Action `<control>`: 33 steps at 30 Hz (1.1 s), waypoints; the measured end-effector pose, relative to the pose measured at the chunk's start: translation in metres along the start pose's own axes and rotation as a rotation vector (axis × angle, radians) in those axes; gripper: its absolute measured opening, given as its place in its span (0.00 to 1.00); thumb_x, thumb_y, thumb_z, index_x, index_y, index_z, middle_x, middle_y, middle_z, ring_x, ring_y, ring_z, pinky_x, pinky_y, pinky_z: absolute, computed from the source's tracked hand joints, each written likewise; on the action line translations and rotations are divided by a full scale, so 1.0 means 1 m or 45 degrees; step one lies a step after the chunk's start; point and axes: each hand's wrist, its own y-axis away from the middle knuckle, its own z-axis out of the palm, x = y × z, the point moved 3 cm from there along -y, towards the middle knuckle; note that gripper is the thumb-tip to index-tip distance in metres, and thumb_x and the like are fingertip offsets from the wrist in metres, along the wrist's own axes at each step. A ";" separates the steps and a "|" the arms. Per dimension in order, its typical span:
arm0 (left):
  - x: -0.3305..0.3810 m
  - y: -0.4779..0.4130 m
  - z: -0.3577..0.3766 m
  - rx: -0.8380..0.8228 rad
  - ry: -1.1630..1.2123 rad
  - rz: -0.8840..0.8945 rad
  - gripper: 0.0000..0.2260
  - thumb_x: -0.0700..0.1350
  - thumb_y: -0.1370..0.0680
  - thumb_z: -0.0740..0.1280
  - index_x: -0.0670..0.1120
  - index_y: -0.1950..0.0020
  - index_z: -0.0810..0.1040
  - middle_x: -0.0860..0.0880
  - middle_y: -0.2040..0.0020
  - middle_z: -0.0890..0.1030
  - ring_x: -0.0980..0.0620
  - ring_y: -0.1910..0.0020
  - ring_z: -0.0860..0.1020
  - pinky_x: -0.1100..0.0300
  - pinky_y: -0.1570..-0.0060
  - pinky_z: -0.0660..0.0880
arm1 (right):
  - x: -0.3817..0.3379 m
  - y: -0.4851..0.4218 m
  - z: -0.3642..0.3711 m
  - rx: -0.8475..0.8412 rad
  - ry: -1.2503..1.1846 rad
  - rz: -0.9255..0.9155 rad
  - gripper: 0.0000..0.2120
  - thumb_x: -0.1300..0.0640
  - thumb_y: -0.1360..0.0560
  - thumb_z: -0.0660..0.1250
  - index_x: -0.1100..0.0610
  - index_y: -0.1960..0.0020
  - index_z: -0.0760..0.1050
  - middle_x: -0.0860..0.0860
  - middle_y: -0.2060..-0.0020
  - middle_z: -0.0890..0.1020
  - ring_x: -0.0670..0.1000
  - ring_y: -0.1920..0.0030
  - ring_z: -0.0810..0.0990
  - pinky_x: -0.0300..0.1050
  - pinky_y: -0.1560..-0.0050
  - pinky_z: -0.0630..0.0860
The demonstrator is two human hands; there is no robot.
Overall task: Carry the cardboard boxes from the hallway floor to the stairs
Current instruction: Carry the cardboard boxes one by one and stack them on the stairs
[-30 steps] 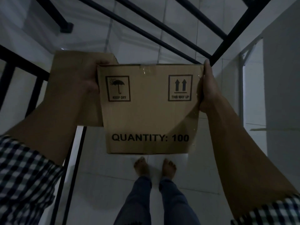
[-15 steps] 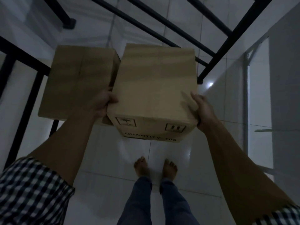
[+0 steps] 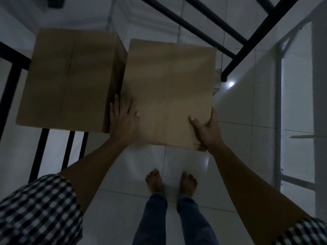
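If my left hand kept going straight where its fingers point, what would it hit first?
Likely the left box: the left hand lies flat at the edge of the right box, fingers aimed into their narrow gap. Depth unclear.

Right box [image 3: 169, 92] just beside left box [image 3: 70, 76]; left hand [image 3: 123, 119] between them; railing [image 3: 194, 29] behind

Fingers of the right hand [image 3: 207, 131] vanish behind the right box [image 3: 169, 92], whatever it and the left box [image 3: 70, 78] rest on is hidden beneath them, and the checked sleeves [image 3: 39, 209] run off the bottom edge.
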 end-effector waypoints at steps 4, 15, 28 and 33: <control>0.008 -0.011 0.000 -0.040 -0.143 0.101 0.31 0.60 0.18 0.49 0.42 0.20 0.56 0.35 0.22 0.57 0.33 0.23 0.55 0.39 0.25 0.45 | -0.009 -0.007 0.009 0.010 0.005 -0.015 0.32 0.44 0.28 0.77 0.42 0.30 0.66 0.41 0.41 0.78 0.49 0.39 0.78 0.56 0.33 0.75; -0.013 -0.025 -0.008 -0.036 -0.197 0.084 0.32 0.59 0.19 0.48 0.39 0.21 0.58 0.33 0.21 0.54 0.32 0.24 0.56 0.40 0.25 0.51 | -0.028 -0.013 0.036 0.048 0.090 -0.039 0.38 0.44 0.28 0.77 0.48 0.24 0.63 0.44 0.38 0.77 0.49 0.40 0.76 0.50 0.38 0.74; 0.044 0.006 -0.082 -0.150 -0.125 0.092 0.32 0.60 0.19 0.55 0.46 0.19 0.54 0.39 0.19 0.48 0.37 0.21 0.46 0.42 0.24 0.42 | -0.094 0.038 -0.003 0.065 0.759 -0.022 0.44 0.34 0.24 0.67 0.57 0.20 0.55 0.60 0.25 0.66 0.62 0.26 0.65 0.58 0.28 0.65; 0.098 0.038 -0.131 -0.126 -0.128 0.253 0.31 0.62 0.19 0.53 0.49 0.19 0.52 0.41 0.19 0.48 0.39 0.21 0.46 0.41 0.24 0.40 | -0.117 0.114 -0.044 0.200 0.903 -0.006 0.43 0.30 0.23 0.58 0.51 0.17 0.49 0.58 0.19 0.54 0.60 0.20 0.52 0.65 0.25 0.52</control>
